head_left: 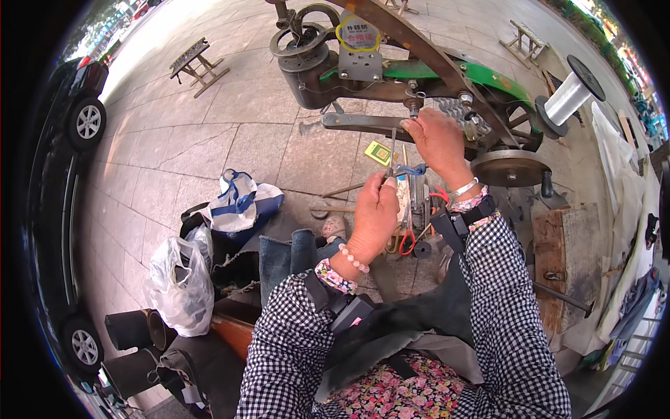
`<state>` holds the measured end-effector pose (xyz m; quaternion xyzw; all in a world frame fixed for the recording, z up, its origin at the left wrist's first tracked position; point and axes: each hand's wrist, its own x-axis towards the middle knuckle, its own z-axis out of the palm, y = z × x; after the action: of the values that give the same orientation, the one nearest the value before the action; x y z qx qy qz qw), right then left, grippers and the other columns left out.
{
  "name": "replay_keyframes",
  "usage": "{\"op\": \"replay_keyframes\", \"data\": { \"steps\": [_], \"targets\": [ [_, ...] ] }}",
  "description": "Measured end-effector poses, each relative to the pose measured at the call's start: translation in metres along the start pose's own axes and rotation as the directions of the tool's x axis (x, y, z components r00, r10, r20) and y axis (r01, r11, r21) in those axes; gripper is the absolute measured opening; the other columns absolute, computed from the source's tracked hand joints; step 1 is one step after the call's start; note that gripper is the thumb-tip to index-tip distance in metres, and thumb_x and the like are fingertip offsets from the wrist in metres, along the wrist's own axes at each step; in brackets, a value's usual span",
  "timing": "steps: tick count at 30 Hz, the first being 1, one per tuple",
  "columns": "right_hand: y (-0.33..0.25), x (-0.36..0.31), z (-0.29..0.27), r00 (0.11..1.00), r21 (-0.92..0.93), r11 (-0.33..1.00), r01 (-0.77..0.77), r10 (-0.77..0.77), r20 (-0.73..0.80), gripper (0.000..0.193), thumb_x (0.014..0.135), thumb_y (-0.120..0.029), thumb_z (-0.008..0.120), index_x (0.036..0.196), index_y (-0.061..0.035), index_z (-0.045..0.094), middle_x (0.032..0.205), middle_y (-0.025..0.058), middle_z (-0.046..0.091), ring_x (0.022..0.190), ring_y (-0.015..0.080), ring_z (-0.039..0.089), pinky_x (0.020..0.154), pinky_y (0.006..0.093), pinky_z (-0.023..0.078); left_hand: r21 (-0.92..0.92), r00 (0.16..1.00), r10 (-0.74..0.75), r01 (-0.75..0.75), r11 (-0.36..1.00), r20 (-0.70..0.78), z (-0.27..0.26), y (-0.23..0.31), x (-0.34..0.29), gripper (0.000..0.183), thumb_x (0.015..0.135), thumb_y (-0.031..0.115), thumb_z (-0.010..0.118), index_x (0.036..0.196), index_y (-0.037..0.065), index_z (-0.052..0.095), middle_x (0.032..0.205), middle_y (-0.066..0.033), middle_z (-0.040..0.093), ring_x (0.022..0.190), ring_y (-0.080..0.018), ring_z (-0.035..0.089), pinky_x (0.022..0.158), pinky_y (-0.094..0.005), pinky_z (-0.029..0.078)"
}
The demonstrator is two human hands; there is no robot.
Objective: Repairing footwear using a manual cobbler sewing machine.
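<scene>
My left hand [375, 213] is closed round the lower end of a thin metal rod-like tool [393, 148], which points up toward the sewing machine. Its handle is hidden in my fist. Just below the machine's needle bar [413, 106], my right hand [441, 143] has thumb and fingers curled together beside the flat metal arm [363, 123]. What the right fingers pinch is hidden. The hand-cranked shoe-patching machine [391, 87] has a rusty frame and a green arm. A dark cloth [398, 318] covers my lap.
Red-handled scissors [407, 241] and other tools lie below my hands. A thread spool [567, 98] and crank wheel [513, 167] are at the right, above a wooden box [569, 262]. Bags [180, 286], denim [287, 255] and boots [132, 373] crowd the left. A black car [63, 188] stands beyond.
</scene>
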<state>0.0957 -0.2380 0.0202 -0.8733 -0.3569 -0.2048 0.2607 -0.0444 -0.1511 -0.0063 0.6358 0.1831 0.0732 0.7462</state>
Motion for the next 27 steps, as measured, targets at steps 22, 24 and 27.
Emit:
{"op": "replay_keyframes", "data": {
  "steps": [22, 24, 27],
  "targets": [
    [0.000, 0.001, 0.002, 0.989, 0.092, 0.987, -0.134, 0.127, 0.078, 0.035, 0.076, -0.036, 0.057, 0.067, -0.0025, 0.052, 0.067, 0.0154, 0.052, 0.067, 0.0340, 0.053, 0.056, 0.0419, 0.039, -0.426, 0.950, -0.279, 0.311, 0.850, 0.136, -0.001, 0.025, 0.028, 0.022, 0.088, 0.021, 0.039, 0.100, 0.004, 0.044, 0.050, -0.0001, 0.036, 0.034, -0.0093, 0.030, 0.032, -0.0249, 0.024],
    [-0.007, 0.004, -0.004, 0.978, 0.044, 0.984, -0.172, 0.165, 0.127, 0.030, 0.076, -0.034, 0.055, 0.070, -0.0048, 0.056, 0.070, 0.0119, 0.055, 0.070, 0.0311, 0.054, 0.059, 0.0411, 0.041, -0.433, 0.949, -0.295, 0.313, 0.845, 0.111, 0.003, 0.027, 0.028, 0.021, 0.087, 0.021, 0.039, 0.099, 0.003, 0.043, 0.050, -0.0007, 0.036, 0.034, -0.0097, 0.030, 0.032, -0.0250, 0.024],
    [-0.007, 0.008, -0.007, 0.960, -0.012, 0.977, -0.211, 0.210, 0.183, 0.026, 0.076, -0.032, 0.053, 0.073, -0.0072, 0.061, 0.074, 0.0088, 0.058, 0.073, 0.0288, 0.056, 0.064, 0.0402, 0.043, -0.421, 0.960, -0.263, 0.277, 0.864, 0.092, 0.008, 0.026, 0.015, 0.022, 0.087, 0.022, 0.039, 0.097, 0.003, 0.043, 0.052, -0.0014, 0.038, 0.035, -0.0097, 0.032, 0.033, -0.0251, 0.026]
  ]
}}
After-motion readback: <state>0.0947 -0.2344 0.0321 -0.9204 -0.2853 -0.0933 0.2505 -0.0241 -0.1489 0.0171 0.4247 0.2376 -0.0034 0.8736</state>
